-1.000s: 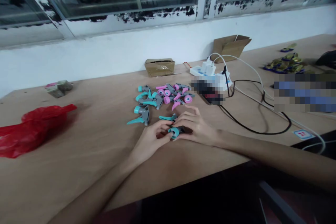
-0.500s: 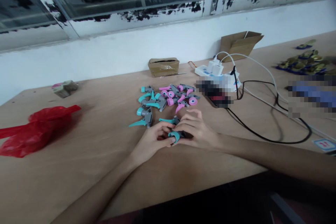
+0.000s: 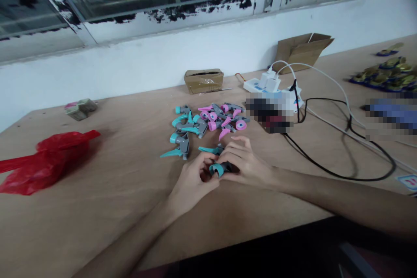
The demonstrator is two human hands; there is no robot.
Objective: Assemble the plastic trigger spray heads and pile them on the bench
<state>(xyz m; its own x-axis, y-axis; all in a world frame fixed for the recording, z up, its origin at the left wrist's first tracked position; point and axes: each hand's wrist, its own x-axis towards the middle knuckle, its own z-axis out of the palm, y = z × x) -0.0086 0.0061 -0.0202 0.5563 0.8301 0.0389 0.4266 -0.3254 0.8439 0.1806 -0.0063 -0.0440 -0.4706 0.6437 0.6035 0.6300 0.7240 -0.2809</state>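
Note:
Both hands meet over a small teal and grey spray trigger head [image 3: 217,168] lying on the wooden table [image 3: 130,191]. My left hand [image 3: 192,180] curls its fingers against the teal cap end. My right hand [image 3: 246,163] covers the grey body, with thumb and fingers closed on it. Just beyond my fingers lies a loose teal trigger lever [image 3: 208,149]. Farther back is a pile of teal and grey trigger heads [image 3: 185,128] beside pink and grey ones [image 3: 224,119].
A red plastic bag [image 3: 45,160] lies at the left. A small taped box [image 3: 203,81] and an open carton [image 3: 301,50] stand by the wall. A white power strip [image 3: 265,87] feeds black and white cables [image 3: 345,139] across the right. Gold and blue items [image 3: 382,76] sit far right.
The camera view has shifted a little, so the things on the table sit more to the right. My left fingers have curled tighter against the trigger head. Both hands stay on it.

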